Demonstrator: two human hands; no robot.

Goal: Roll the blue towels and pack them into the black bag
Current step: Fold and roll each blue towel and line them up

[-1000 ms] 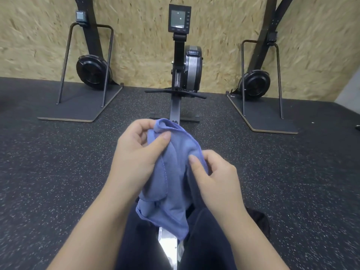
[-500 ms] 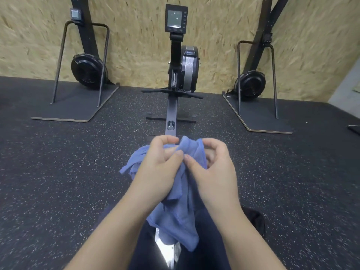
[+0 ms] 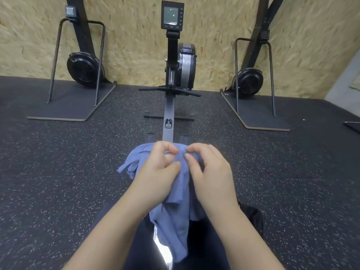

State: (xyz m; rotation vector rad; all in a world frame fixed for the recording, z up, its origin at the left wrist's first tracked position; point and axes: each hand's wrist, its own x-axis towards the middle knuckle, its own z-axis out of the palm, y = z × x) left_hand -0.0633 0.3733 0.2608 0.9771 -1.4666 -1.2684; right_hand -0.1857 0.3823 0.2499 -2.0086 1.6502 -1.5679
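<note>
A crumpled blue towel (image 3: 171,221) hangs over my lap in the lower middle of the head view. My left hand (image 3: 155,172) pinches its top edge between thumb and fingers. Right beside it, my right hand (image 3: 210,176) pinches the same top edge, the two hands almost touching. A loose flap of the towel sticks out to the left of my left hand and the rest drapes down between my dark-trousered legs. A black fabric shape (image 3: 252,215) shows behind my right forearm; I cannot tell if it is the bag.
I sit on a rowing machine whose rail (image 3: 168,121) runs forward to a flywheel and monitor (image 3: 172,15). Two ski-type trainers on flat bases (image 3: 66,112) (image 3: 261,117) stand left and right against a chipboard wall. Speckled black rubber floor surrounds me.
Both hands have come down and forward with the towel and drawn together at its top edge; a flap has spread out to the left. The camera has tilted downward.
</note>
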